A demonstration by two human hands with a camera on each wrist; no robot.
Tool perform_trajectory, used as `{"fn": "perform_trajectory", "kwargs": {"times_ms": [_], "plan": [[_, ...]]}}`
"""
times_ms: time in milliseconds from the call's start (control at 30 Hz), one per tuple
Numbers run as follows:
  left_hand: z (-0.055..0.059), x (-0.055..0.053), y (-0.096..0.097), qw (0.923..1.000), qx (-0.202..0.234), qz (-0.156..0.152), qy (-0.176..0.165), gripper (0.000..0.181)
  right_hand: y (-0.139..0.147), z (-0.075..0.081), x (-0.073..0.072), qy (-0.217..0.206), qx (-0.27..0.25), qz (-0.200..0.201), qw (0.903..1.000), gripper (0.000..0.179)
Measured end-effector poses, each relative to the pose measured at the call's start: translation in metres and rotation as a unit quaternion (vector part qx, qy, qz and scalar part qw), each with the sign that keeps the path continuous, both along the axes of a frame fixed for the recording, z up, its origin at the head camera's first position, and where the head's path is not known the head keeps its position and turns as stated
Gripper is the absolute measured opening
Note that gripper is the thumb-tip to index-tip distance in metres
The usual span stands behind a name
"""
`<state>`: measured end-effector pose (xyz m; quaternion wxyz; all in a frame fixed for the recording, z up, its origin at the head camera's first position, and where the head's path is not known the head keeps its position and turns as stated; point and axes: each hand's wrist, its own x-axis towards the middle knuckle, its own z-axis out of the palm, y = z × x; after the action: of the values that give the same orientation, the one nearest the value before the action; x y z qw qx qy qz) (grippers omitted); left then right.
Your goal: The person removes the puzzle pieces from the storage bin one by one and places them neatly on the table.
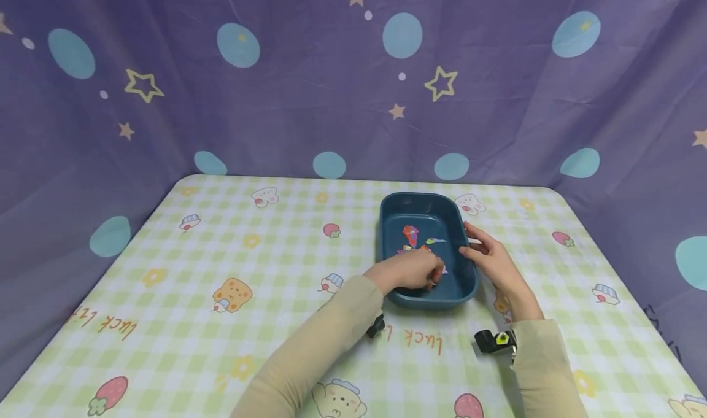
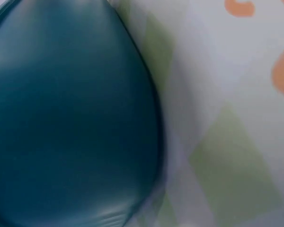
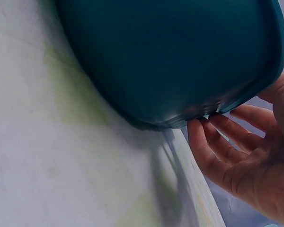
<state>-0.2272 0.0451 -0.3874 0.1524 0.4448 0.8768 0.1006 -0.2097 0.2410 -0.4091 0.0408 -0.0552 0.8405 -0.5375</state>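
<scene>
A dark teal plastic tub (image 1: 428, 304) stands on the table, with several small colourful scraps (image 1: 410, 234) on its floor. My left hand (image 1: 411, 269) reaches over the near left rim into it. Its fingers bend down among the scraps, and what lies under the fingertips is hidden. In the left wrist view the tub's outer wall (image 2: 75, 113) fills the left side, and no hand shows. At the tub's right side, my right hand (image 1: 494, 264) holds the rim, thumb over the edge. The right wrist view shows its fingers (image 3: 220, 146) against the outer wall.
A green and white checked tablecloth (image 1: 182, 344) with cartoon prints covers the table. Behind and at the sides hangs a purple curtain (image 1: 309, 86) with stars and blue ovals. A small black device (image 1: 494, 341) is strapped at the right wrist.
</scene>
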Motion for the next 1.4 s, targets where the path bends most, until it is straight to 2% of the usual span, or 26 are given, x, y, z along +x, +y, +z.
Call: {"fn": "perform_trajectory", "kwargs": {"times_ms": [167,300,500,633,733,867,1133,1400], "plan": [[0.004,-0.002,-0.005,0.9994,0.028,0.010,0.017,0.004,-0.001,-0.002,0.000,0.006,-0.006,0.000,1.0000,0.060],[0.008,-0.005,-0.013,0.9968,0.063,0.041,0.026,0.002,-0.002,-0.001,0.000,0.002,-0.010,-0.004,0.9999,0.060],[0.016,-0.008,-0.030,0.9865,0.138,0.084,0.030,0.008,-0.002,0.000,0.002,-0.001,-0.014,-0.014,0.9998,0.060],[0.018,-0.011,-0.043,0.9798,0.167,0.102,0.043,0.009,-0.002,0.000,0.005,-0.012,-0.017,-0.017,0.9996,0.061],[0.019,-0.014,-0.055,0.9709,0.197,0.124,0.054,0.007,-0.002,-0.001,0.006,-0.011,-0.022,-0.019,0.9995,0.061],[0.023,-0.019,-0.072,0.9575,0.237,0.157,0.048,0.007,-0.001,-0.002,0.005,0.000,-0.026,-0.021,0.9994,0.060],[0.024,-0.031,-0.104,0.9332,0.271,0.231,0.048,0.005,-0.002,-0.004,0.001,0.008,-0.014,-0.019,0.9997,0.060],[0.019,-0.046,-0.123,0.9156,0.299,0.268,0.027,0.010,-0.005,-0.002,-0.001,0.014,-0.016,-0.023,0.9995,0.059]]}}
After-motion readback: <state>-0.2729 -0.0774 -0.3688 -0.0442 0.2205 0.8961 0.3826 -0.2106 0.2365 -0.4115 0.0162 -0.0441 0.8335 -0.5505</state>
